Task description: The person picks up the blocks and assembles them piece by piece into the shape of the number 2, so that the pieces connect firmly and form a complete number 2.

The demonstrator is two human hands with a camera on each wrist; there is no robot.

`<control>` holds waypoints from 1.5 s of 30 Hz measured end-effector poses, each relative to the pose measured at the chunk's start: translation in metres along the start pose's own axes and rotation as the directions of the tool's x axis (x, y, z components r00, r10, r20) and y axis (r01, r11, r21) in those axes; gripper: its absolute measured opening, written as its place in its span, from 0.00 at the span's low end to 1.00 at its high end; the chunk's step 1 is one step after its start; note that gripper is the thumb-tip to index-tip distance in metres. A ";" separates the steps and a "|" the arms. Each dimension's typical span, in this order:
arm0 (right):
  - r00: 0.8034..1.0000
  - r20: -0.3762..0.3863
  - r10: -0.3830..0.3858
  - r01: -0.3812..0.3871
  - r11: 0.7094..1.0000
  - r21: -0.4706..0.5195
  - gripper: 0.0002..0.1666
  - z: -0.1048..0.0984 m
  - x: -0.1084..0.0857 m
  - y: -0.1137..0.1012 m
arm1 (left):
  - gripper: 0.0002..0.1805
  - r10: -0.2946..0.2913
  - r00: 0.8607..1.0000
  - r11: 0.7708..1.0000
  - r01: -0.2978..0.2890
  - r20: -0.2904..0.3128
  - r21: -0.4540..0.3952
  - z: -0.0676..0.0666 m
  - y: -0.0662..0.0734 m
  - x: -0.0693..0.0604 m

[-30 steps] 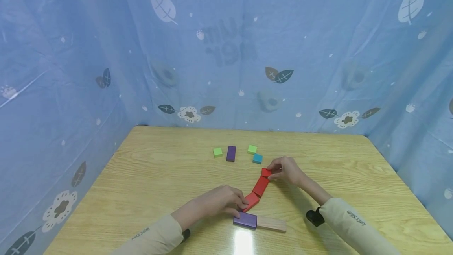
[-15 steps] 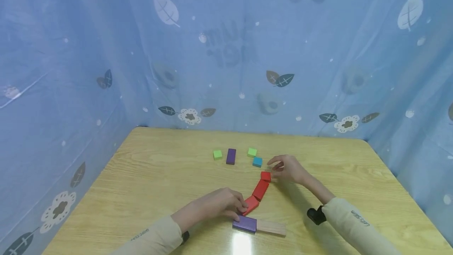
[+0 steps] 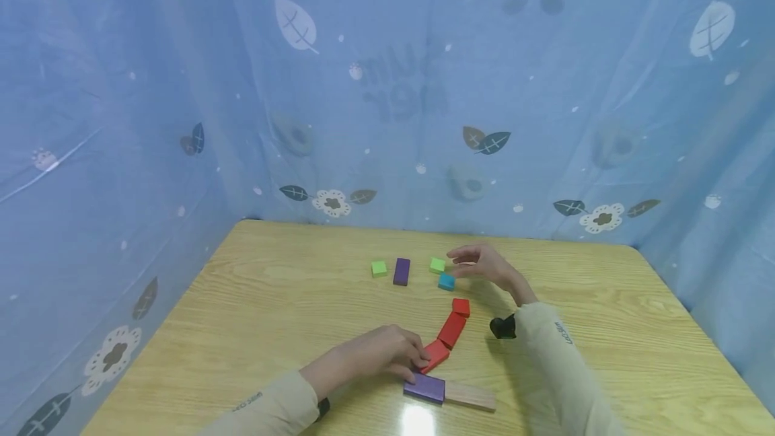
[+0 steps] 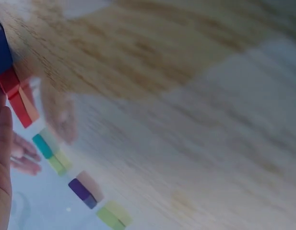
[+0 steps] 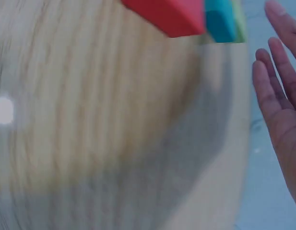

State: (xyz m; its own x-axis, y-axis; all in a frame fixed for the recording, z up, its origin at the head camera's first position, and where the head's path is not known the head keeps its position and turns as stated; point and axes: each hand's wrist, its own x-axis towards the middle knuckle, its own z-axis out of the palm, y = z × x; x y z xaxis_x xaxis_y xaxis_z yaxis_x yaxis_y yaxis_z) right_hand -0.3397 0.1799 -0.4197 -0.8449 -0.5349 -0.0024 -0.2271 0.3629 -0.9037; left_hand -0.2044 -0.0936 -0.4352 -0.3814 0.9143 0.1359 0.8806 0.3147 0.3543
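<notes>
The right sleeve (image 3: 556, 363) reads "Let's", while print on left sleeve (image 3: 269, 406) and curtain (image 3: 393, 79) is unclear.

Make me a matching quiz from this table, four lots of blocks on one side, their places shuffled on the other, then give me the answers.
1. Far purple block
2. Plain wooden block
3. Blue block
4. Red blocks

A. In a curved row of three
B. Between the two green blocks
C. End to end with the near purple block
D. By the right hand's fingertips

Pairs: 1-B, 2-C, 3-D, 4-A
</notes>
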 end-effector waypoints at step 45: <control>0.982 -0.162 -0.099 0.085 0.992 -0.093 0.22 -0.014 -0.025 -0.023 | 0.15 -0.053 0.998 0.998 0.054 0.015 -0.026 -0.001 0.003 0.000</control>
State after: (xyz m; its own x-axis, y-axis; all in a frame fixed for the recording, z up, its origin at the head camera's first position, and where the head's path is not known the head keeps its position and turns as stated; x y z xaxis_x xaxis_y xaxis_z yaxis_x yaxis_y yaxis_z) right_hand -0.3203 0.1954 -0.3925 -0.8855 -0.4374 0.1568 -0.3422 0.3856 -0.8569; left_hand -0.2022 -0.0932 -0.4332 -0.4234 0.9001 0.1030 0.8514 0.3565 0.3848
